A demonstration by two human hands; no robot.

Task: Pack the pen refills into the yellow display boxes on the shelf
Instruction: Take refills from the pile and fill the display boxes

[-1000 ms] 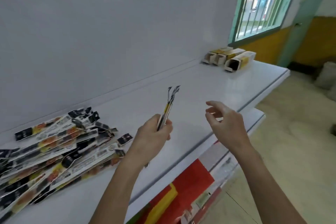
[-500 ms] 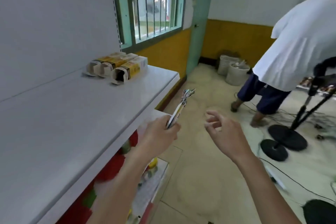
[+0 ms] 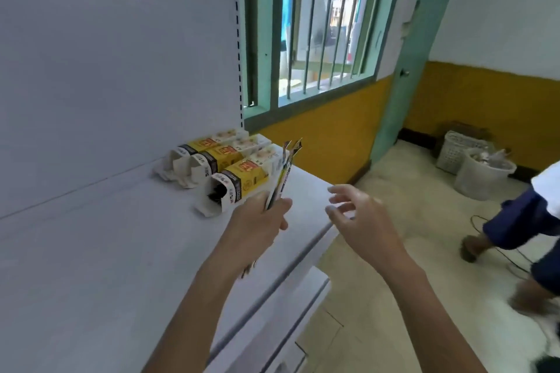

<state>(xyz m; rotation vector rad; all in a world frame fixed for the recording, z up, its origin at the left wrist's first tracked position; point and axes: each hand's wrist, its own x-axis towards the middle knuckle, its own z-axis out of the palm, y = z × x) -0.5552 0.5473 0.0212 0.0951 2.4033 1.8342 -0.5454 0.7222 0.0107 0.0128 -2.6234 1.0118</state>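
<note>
Three yellow display boxes (image 3: 242,180): lie on their sides in a row at the far end of the white shelf (image 3: 106,251), with their open mouths turned toward the camera. The print is too blurred to read.
Nearest box (image 3: 224,191): something dark sits inside the mouth, but what it is cannot be made out.
Pen refill packs (image 3: 283,171): a thin bundle of flat packs. The middle is hidden inside the left hand, the upper ends fan out above it in front of the nearest box, and a scrap of the lower end shows under the wrist. The number of packs cannot be counted.
Second person (image 3: 521,221): cut off by the right edge. Only dark shorts, a leg and a corner of white garment show, and the feet are blurred.
Baskets (image 3: 481,174): two pale ones stand on the floor by the yellow-and-white wall, their contents unclear.
Lower shelf (image 3: 291,312): only its front corner shows below the top shelf.
Left hand (image 3: 259,221): raised over the front part of the shelf just short of the boxes. The fingers are clenched around the packs, which it holds upright with a slight tilt to the right.
Right hand (image 3: 360,218): lifted beside the left hand and apart from it, past the shelf's front edge. The palm is turned inward, and the fingers are spread, loosely bent and holding nothing.
Back panel (image 3: 121,70): plain white, rising behind the boxes.
Barred window (image 3: 318,39): green-framed, beyond the shelf end.
</note>
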